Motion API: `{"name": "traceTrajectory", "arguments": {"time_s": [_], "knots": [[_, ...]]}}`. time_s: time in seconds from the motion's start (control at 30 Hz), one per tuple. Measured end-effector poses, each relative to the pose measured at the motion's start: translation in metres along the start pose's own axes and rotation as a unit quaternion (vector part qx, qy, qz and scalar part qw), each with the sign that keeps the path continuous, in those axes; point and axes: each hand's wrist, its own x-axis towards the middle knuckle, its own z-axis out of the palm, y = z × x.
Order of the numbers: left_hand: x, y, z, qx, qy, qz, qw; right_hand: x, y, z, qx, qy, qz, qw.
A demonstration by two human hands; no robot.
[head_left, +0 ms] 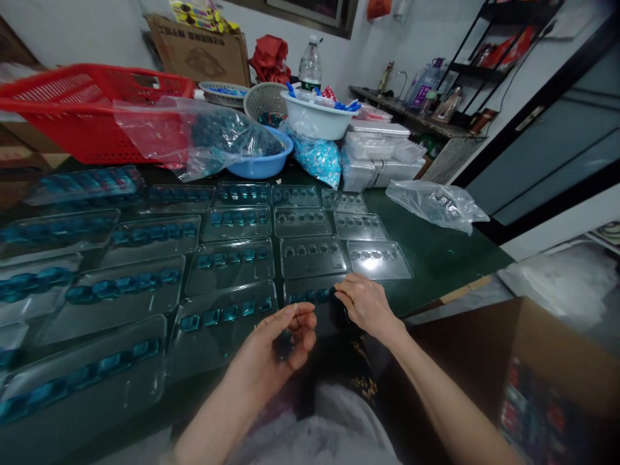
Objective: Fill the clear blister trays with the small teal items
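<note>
Rows of clear plastic trays cover the table; many hold a line of teal, gem-like pieces, as in this tray left of my hands. My right hand is closed in a pinch over the right end of the nearest tray, where a few teal pieces sit in the slots. What its fingertips hold is hidden. My left hand is curled just left of it, palm turned inward. A dark teal patch shows between its thumb and fingers, too unclear to name. Trays to the right, such as this tray, show pale slots without teal.
A red basket, a blue basin with a plastic bag of teal pieces, a white basin and stacked clear boxes line the back. A plastic bag lies at right. An open cardboard box stands beside my right arm.
</note>
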Motion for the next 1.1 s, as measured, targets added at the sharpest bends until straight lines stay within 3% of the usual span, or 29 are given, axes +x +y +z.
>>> {"name": "traceTrajectory", "arguments": {"time_s": [0.13,0.3,0.47,0.63,0.7,0.83,0.97,1.1], "knots": [[0.0,0.004,0.005,-0.083,0.016,-0.008,0.996,-0.003,-0.004,-0.006,0.01,0.004,0.0,1.0],[-0.001,0.004,0.007,-0.148,0.026,0.015,0.988,-0.024,-0.037,-0.025,0.155,0.103,0.006,0.982],[-0.002,0.001,0.012,-0.156,0.038,0.012,0.987,-0.037,-0.079,-0.023,0.257,0.062,-0.062,0.963],[-0.004,-0.002,0.013,-0.139,0.046,0.038,0.989,-0.037,-0.081,-0.01,0.34,0.074,-0.021,0.937],[-0.005,-0.004,0.01,-0.097,0.046,0.057,0.993,-0.038,-0.075,-0.01,0.418,0.075,0.022,0.905],[-0.01,-0.008,0.006,-0.012,0.017,0.078,0.997,-0.038,-0.065,-0.012,0.571,0.046,0.109,0.812],[-0.012,-0.006,0.006,-0.021,0.021,0.072,0.997,-0.038,-0.059,-0.009,0.67,0.006,0.114,0.734],[-0.008,-0.003,0.009,-0.086,0.021,0.036,0.995,-0.036,-0.049,-0.007,0.796,-0.048,0.115,0.592]]}}
